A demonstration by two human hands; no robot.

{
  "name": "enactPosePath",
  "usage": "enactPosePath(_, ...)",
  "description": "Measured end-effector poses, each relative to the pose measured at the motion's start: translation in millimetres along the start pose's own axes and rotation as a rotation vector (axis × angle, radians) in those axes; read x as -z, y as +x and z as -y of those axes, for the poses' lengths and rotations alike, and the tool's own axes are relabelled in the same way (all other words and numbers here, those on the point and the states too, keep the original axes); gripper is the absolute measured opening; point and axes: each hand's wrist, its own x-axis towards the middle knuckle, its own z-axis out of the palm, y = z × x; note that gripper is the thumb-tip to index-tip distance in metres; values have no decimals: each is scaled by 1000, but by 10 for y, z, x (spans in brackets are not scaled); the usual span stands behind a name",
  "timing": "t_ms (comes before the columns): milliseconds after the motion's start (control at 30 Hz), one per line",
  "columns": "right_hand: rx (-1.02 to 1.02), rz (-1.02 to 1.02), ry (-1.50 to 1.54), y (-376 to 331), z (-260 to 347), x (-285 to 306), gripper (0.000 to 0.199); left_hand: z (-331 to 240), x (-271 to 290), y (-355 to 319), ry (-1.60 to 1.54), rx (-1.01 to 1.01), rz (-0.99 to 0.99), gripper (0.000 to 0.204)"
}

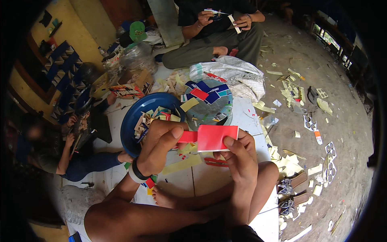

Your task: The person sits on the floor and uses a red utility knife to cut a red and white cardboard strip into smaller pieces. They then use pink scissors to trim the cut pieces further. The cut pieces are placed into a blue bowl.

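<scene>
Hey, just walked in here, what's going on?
Someone is sitting on white tiles, working on red paper with both hands. The left hand pinches a narrow red strip, and the right hand holds a wider red sheet against its end; I can't tell whether they're joined. Just beyond is a blue basin of small pieces. Across from them, another person holds a thin white tool and a pale strip.

Bold lettering ran across a red-and-yellow printed card (127, 92) on the left, near the far rim of a blue basin (128, 121). White capitals marked a dark blue strip (211, 90) on the round tub (201, 111) to the basin's right.
</scene>
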Motion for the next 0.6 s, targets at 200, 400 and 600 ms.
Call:
enactPosePath(200,-12,27,9,18,-72,-83,24,-18,-36,3,-53,-20,10,46)
enactPosePath(400,-17,60,54,6,-84,-111,21,-29,-51,15,10,-50,28,35)
enactPosePath(600,-15,55,51,12,-72,-112,21,-57,-73,31,27,-59,15,28)
